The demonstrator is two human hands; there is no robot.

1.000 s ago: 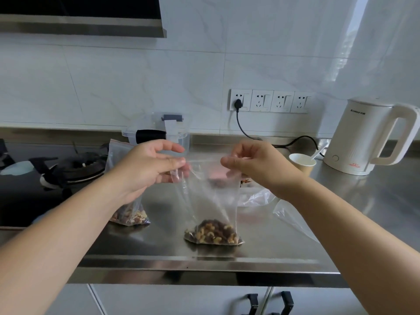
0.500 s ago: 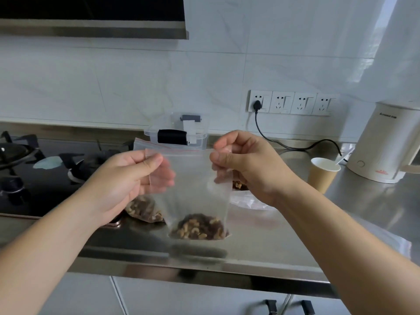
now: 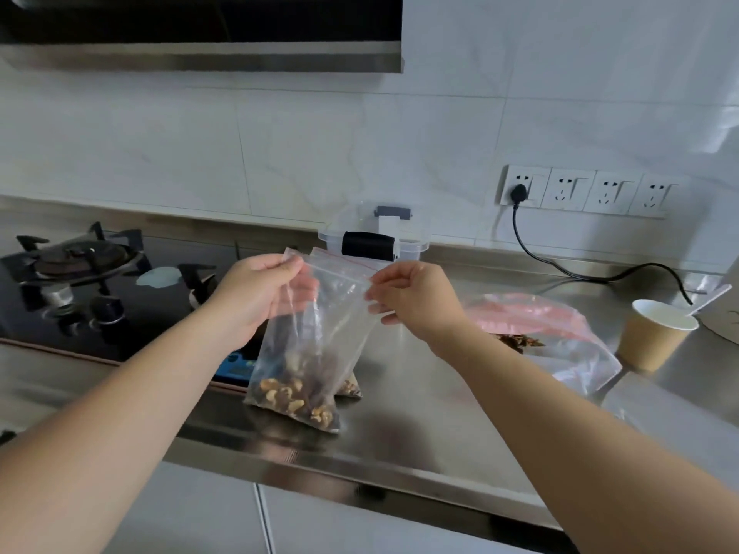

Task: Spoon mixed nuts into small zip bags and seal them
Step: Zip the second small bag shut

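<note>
A small clear zip bag (image 3: 320, 345) with a red zip line hangs tilted over the steel counter, its bottom filled with mixed nuts (image 3: 296, 397). My left hand (image 3: 256, 297) pinches the bag's top left corner. My right hand (image 3: 412, 301) pinches the top right end of the zip strip. Behind the held bag, a second bag of nuts (image 3: 351, 387) shows only a corner. A larger pink-tinted bag of nuts (image 3: 552, 333) lies open on the counter to the right.
A paper cup (image 3: 656, 337) holding a white spoon stands at the right. A clear lidded container (image 3: 376, 237) sits against the wall behind the bag. The gas stove (image 3: 80, 273) fills the left. A black cord (image 3: 560, 265) runs across the counter (image 3: 440, 433) from the wall sockets.
The view has swung left and the kettle has left the frame. The held bag has tilted, its left corner now higher and its nuts shifted toward the counter's front.
</note>
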